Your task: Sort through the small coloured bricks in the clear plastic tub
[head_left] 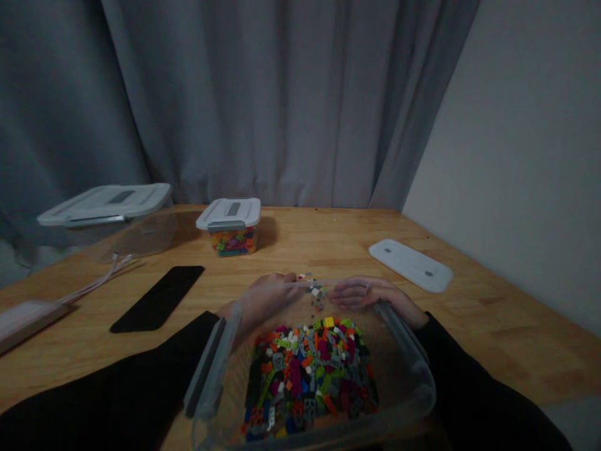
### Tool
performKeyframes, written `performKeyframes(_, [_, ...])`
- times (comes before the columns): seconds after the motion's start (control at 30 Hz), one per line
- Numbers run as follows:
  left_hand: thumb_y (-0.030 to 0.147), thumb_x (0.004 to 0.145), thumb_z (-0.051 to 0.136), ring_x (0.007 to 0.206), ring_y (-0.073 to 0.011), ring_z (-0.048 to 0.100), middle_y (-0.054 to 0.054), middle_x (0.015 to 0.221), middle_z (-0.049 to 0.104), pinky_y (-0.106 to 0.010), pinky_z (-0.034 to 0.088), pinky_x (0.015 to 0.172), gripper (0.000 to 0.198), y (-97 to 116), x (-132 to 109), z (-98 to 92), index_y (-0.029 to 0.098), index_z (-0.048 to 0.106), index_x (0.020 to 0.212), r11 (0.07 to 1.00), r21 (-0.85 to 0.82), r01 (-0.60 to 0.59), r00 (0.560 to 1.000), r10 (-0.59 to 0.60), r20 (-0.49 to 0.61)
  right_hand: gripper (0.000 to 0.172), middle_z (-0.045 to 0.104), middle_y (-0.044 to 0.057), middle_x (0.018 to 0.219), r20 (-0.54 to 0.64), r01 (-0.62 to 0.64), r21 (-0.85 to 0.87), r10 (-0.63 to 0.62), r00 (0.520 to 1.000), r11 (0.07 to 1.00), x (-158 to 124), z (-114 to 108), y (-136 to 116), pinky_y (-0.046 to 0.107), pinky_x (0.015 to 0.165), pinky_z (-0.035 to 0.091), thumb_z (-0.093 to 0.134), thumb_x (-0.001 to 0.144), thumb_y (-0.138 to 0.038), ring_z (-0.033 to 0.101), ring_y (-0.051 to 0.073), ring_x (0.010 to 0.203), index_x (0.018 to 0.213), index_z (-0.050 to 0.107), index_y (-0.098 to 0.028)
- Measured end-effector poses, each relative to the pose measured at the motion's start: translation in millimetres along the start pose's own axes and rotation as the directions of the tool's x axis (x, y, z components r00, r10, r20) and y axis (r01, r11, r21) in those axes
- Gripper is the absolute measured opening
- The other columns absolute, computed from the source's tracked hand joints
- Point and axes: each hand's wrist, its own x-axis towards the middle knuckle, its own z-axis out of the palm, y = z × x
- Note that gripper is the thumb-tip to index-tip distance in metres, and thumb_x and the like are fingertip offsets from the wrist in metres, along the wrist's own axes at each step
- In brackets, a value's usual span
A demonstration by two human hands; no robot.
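Note:
My left hand (275, 291) is on the table just beyond a clear plastic box (406, 376). Its fingers look curled together beside a scatter of small toy bricks (315, 292); anything inside them is too small and dim to make out. On the other side of those bricks lies my right hand (361, 293), fingers stretched out and holding nothing visible. The far wall of the box partly covers both hands. Many-coloured building bricks (310, 369) fill the bottom of this box, which stands without a lid between my forearms.
A white lid (410, 265) lies at right. Behind, left of centre, stands a small lidded box of colourful pieces (233, 241). Farther left is a larger clear box with a white lid (117, 197). A black phone (158, 299) and a white block with cables (28, 319) lie at left.

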Motion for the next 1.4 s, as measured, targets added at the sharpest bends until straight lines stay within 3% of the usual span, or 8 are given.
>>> performKeyframes(0.13, [0.041,0.104,0.038,0.067,-0.0169,0.055,-0.004,0.071,0.06,-0.03,0.042,0.06,0.039,-10,16,-22.9,0.02,0.054,0.075,0.977,-0.124,0.174,0.973,-0.19,-0.133,0.051,0.075,0.008,0.13,0.0,0.011,0.018,-0.011,1.0,1.0,0,-1,2,0.045,0.119,0.042,0.056,0.074,-0.01,0.067,0.024,0.128,0.121,0.073,-0.019])
performKeyframes(0.23, [0.048,0.105,0.032,0.053,-0.0129,0.043,0.002,0.059,0.045,-0.026,0.035,0.049,0.043,-8,22,-55.6,0.023,0.041,0.071,0.943,-0.245,0.227,0.947,-0.273,-0.172,0.051,0.075,0.01,0.13,-0.011,0.015,0.029,-0.015,1.0,0.999,1,-1,4,0.048,0.119,0.041,0.056,0.074,-0.011,0.068,0.025,0.127,0.121,0.074,-0.017])
performKeyframes(0.37, [0.051,0.103,0.04,0.045,-0.0088,0.03,0.006,0.057,0.031,-0.023,0.026,0.043,0.041,22,14,-100.5,0.024,0.037,0.073,0.811,-0.556,0.181,0.943,-0.303,-0.135,0.052,0.075,0.009,0.129,-0.017,0.01,0.028,-0.009,1.0,1.0,0,1,2,0.048,0.119,0.042,0.056,0.073,-0.011,0.068,0.026,0.127,0.121,0.074,-0.018])
performKeyframes(0.43, [0.051,0.104,0.041,0.045,-0.0085,0.029,0.006,0.057,0.032,-0.023,0.025,0.042,0.042,46,5,-112.6,0.023,0.04,0.072,0.832,-0.528,0.17,0.965,-0.248,-0.08,0.05,0.076,0.009,0.129,-0.014,0.002,0.011,-0.002,1.0,1.0,0,3,-1,0.048,0.119,0.042,0.057,0.073,-0.012,0.067,0.026,0.128,0.12,0.075,-0.019])
performKeyframes(0.53, [0.048,0.104,0.045,0.052,-0.0096,0.04,0.004,0.059,0.043,-0.023,0.031,0.047,0.045,83,-8,-112.8,0.019,0.051,0.07,0.951,-0.309,0.026,0.999,-0.011,0.051,0.049,0.075,0.01,0.13,-0.015,-0.004,-0.016,0.004,1.0,1.0,-1,5,-5,0.048,0.12,0.041,0.058,0.074,-0.013,0.066,0.026,0.13,0.12,0.075,-0.018])
performKeyframes(0.63, [0.042,0.106,0.046,0.057,-0.0108,0.048,0.002,0.065,0.057,-0.024,0.039,0.057,0.042,104,-15,-103.0,0.017,0.067,0.08,0.982,-0.143,-0.124,0.968,0.151,0.2,0.049,0.075,0.009,0.131,-0.021,-0.01,-0.044,0.009,1.0,0.999,-2,5,-7,0.049,0.121,0.039,0.058,0.074,-0.013,0.065,0.026,0.13,0.12,0.075,-0.019])
performKeyframes(1.03, [0.031,0.106,0.055,0.094,-0.0163,0.067,-0.005,0.103,0.075,-0.026,0.048,0.087,0.025,106,-16,-116.5,0.018,0.076,0.105,0.961,-0.167,-0.221,0.92,0.262,0.293,0.05,0.074,0.009,0.133,0.03,-0.002,-0.018,0.003,1.0,1.0,0,0,-2,0.049,0.122,0.04,0.057,0.077,-0.013,0.065,0.025,0.13,0.124,0.073,-0.018])
performKeyframes(1.4, [0.04,0.106,0.055,0.074,-0.0141,0.067,-0.003,0.088,0.078,-0.024,0.046,0.069,0.032,106,-21,-123.0,0.018,0.079,0.103,0.968,-0.217,-0.128,0.944,0.186,0.272,0.049,0.074,0.01,0.132,0.039,0.012,-0.004,-0.012,0.999,1.0,0,-1,-2,0.048,0.121,0.04,0.057,0.078,-0.012,0.066,0.026,0.13,0.124,0.074,-0.018])
